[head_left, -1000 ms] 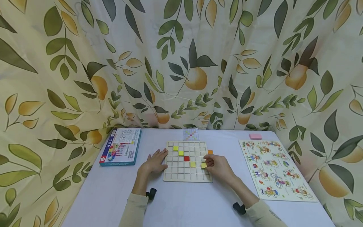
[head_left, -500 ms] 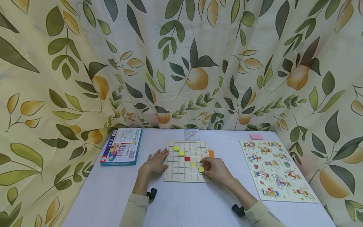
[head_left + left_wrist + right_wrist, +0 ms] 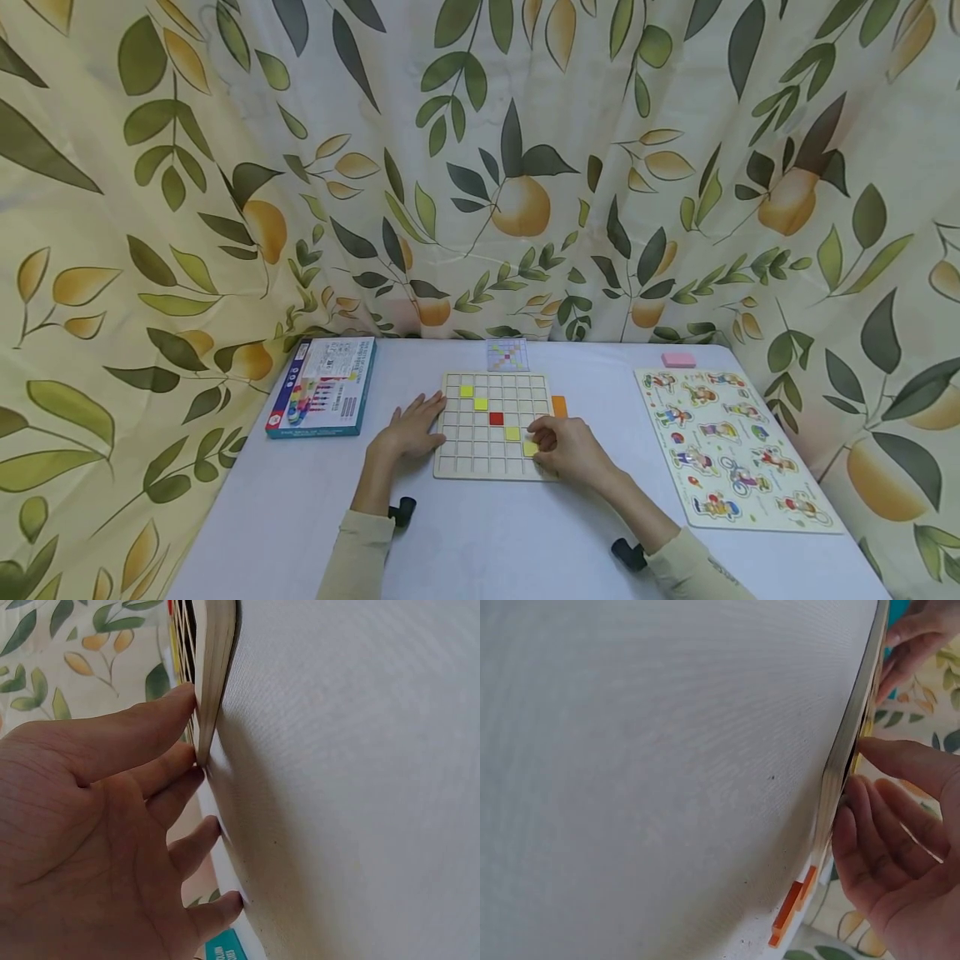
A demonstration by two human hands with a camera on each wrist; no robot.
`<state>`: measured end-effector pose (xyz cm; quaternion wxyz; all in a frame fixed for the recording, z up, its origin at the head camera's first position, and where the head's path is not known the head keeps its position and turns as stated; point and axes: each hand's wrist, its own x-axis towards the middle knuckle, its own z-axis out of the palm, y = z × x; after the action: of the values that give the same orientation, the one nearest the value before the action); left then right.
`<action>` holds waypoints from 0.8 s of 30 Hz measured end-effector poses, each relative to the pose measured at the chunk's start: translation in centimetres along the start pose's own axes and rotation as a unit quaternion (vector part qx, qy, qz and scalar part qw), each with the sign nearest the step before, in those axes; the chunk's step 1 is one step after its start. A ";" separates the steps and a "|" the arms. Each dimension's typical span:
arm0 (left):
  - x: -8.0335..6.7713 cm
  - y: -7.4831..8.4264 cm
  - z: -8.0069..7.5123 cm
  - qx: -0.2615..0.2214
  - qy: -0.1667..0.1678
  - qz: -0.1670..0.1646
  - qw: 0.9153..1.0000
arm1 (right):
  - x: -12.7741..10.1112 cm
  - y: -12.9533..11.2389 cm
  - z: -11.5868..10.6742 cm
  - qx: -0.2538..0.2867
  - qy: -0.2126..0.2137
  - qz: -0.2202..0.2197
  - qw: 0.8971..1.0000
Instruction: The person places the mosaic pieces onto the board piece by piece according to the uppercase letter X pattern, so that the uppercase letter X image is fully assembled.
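"Head view, left to right: what are the hands doing?"

"The left hand (image 3: 411,427) lies with its fingers loosely extended, touching the left edge of a pale, gridded, wooden-looking board (image 3: 459,458). At a cell near the board's lower right corner is a small yellow square tile (image 3: 529,449). The right hand (image 3: 567,446) holds it with curled thumb and fingertips, the exact contact partly hidden."

"How would that tile handle?"

"Light, stiff, probably smooth and hard to break, I'd judge. Pinch it by opposite edges."

"Any writing?"

"Far left, the flat, teal-edged cardboard box (image 3: 318,387) carries a barcode and print too small to read. The left wrist view shows white letters on its teal side, which I can't make out. The patterned card (image 3: 507,355) behind the board shows no readable lettering."
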<state>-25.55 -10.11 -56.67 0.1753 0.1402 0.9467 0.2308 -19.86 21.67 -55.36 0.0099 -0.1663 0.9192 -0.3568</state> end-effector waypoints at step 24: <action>-1.3 1.0 -1.1 -0.004 0.001 0.022 1.000 | -1.1 2.6 -2.4 -0.037 0.056 0.051 0.996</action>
<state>-24.60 -10.12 -54.91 0.1696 0.1596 0.9427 0.2388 -19.94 25.40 -55.39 -0.0296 -0.0991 0.9382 -0.3304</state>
